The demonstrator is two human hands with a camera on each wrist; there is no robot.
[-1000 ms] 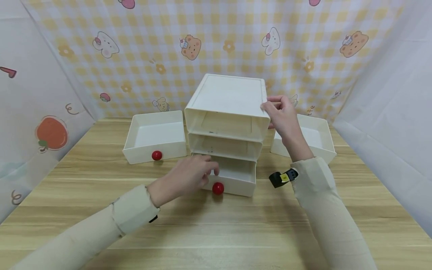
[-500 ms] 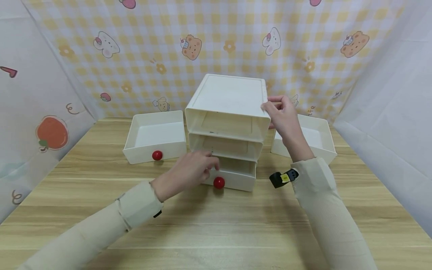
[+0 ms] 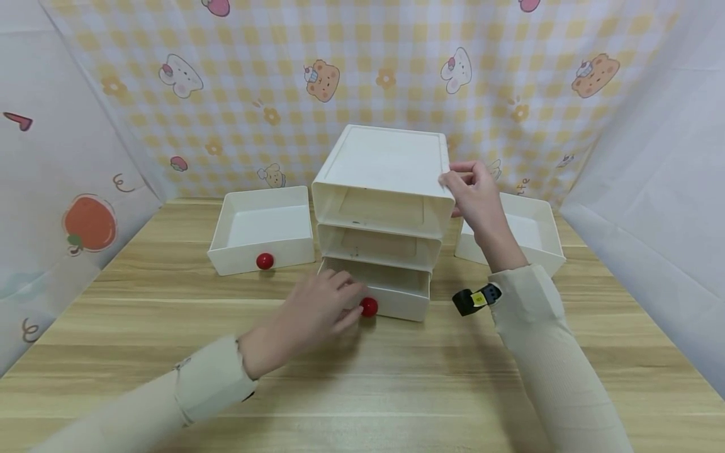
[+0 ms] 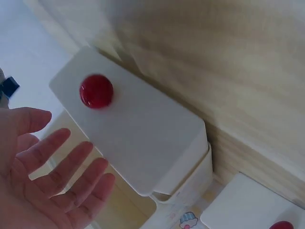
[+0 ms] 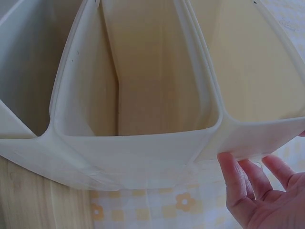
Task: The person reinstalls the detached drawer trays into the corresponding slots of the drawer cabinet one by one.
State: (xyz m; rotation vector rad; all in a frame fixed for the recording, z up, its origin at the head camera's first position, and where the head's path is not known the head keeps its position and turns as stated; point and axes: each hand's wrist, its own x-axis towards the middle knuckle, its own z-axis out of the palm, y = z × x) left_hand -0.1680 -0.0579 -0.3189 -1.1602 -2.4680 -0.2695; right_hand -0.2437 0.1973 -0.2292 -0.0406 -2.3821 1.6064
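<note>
Left hand (image 3: 317, 308) released, fingers straight, at the bottom drawer (image 3: 391, 296) front beside its red knob (image 3: 369, 306). Right hand (image 3: 472, 192) flat, ungripped, against the 3-tier drawer cabinet (image 3: 385, 170) top-right edge.

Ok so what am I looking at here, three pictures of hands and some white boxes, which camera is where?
A person works with bare hands. The wide picture comes from a head camera; the other two from cameras on each wrist. On the wooden table stands a white drawer cabinet. The left hand, fingers straight, is at the front of the bottom drawer by its red knob. The right hand steadies the cabinet's top corner. Two removed drawers sit alongside: left one, right one.
</note>
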